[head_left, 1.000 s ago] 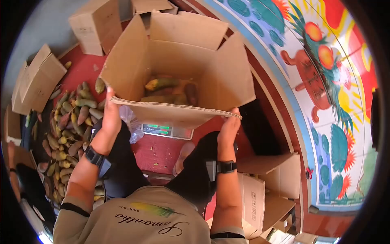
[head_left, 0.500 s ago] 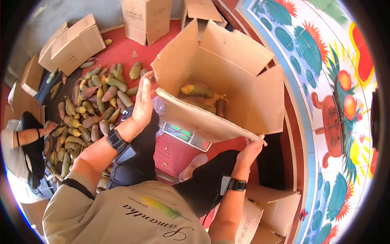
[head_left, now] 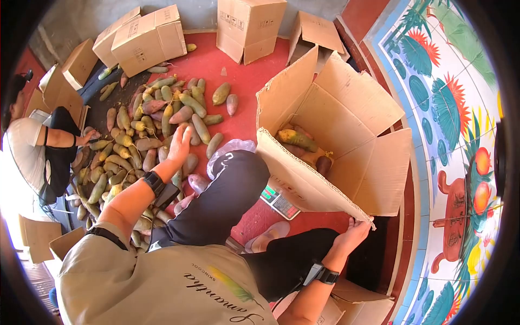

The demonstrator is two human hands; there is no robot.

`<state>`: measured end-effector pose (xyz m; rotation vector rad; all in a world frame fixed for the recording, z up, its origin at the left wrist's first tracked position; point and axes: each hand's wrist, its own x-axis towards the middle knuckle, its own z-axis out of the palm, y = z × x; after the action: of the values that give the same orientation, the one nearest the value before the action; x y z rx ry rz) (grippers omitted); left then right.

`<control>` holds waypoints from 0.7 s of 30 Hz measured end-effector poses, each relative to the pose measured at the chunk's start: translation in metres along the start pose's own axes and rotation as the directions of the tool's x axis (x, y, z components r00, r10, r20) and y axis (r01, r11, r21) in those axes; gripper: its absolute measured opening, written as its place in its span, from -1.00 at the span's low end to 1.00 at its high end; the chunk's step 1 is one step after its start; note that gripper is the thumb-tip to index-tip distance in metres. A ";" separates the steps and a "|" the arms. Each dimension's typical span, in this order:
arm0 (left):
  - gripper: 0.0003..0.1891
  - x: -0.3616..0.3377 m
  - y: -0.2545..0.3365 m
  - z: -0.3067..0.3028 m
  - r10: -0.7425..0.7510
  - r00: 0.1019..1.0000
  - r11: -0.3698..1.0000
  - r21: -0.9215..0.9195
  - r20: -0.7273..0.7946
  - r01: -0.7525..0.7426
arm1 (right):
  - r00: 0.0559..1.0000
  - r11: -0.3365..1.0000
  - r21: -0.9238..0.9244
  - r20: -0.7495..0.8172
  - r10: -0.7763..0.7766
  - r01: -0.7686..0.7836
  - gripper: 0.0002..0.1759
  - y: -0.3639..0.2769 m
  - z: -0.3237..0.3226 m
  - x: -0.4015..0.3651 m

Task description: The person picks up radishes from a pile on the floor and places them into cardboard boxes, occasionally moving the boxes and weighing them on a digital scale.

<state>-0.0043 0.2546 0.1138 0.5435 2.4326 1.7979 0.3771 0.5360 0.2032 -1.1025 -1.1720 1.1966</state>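
Note:
An open cardboard box [head_left: 336,108] stands with its flaps raised, and a few radishes [head_left: 299,140] lie at its bottom. My right hand [head_left: 355,234] holds the flap at the box's near right corner, its fingers closed round the edge. To the left, my left hand [head_left: 177,149] is off the box, with fingers apart and nothing in it, over the edge of the large pile of green and reddish radishes [head_left: 146,124]. A scale with a lit display [head_left: 279,201] shows partly under the near side of the box.
Closed cardboard boxes [head_left: 149,40] and a tall one [head_left: 250,27] stand along the wall. At the far left a co-worker [head_left: 40,141] sits by the pile, one hand at the radishes. Another open box [head_left: 360,303] is at the lower right, near the painted tile wall [head_left: 460,162].
My left hand has let go of the box's left edge and moved away toward the pile. The view has shifted left, and the co-worker shows more fully.

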 end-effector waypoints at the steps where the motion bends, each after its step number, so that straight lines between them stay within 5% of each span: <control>1: -0.59 -0.006 -0.010 -0.006 -0.088 0.996 0.989 0.121 -0.007 0.088 | 1.000 1.000 0.009 -0.012 0.014 -0.014 -0.51 0.001 -0.001 0.001; 6: -0.52 -0.028 -0.106 -0.040 -0.257 0.965 0.856 0.452 -0.047 0.250 | 0.999 0.999 -0.043 -0.020 0.034 -0.034 -0.47 -0.005 -0.002 -0.001; 11: -0.42 -0.057 -0.168 -0.063 -0.628 0.778 0.635 0.571 -0.010 0.521 | 1.000 1.000 -0.025 -0.027 0.014 -0.015 -0.44 -0.005 0.001 -0.002; 14: -0.39 -0.067 -0.214 -0.066 -0.575 0.818 0.591 0.689 -0.006 0.420 | 1.000 0.996 -0.093 -0.001 -0.008 0.008 -0.47 -0.011 0.006 -0.004; 19: -0.37 -0.052 -0.160 -0.045 -0.576 0.817 0.522 0.777 0.017 0.351 | 0.998 0.989 -0.133 -0.034 -0.062 0.057 -0.50 -0.020 0.022 -0.012; 20: -0.36 -0.048 -0.157 -0.041 -0.544 0.838 0.529 0.794 0.045 0.300 | 0.995 0.920 -0.377 0.029 -0.098 0.102 -0.47 -0.017 0.011 -0.010; 21: -0.36 -0.044 -0.153 -0.037 -0.547 0.836 0.530 0.793 0.049 0.300 | 0.995 0.918 -0.382 0.029 -0.099 0.102 -0.47 -0.018 0.014 -0.011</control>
<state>-0.0098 0.1682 -0.0252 0.1621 2.6742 0.3853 0.3643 0.5241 0.2217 -1.3082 -1.4939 0.9122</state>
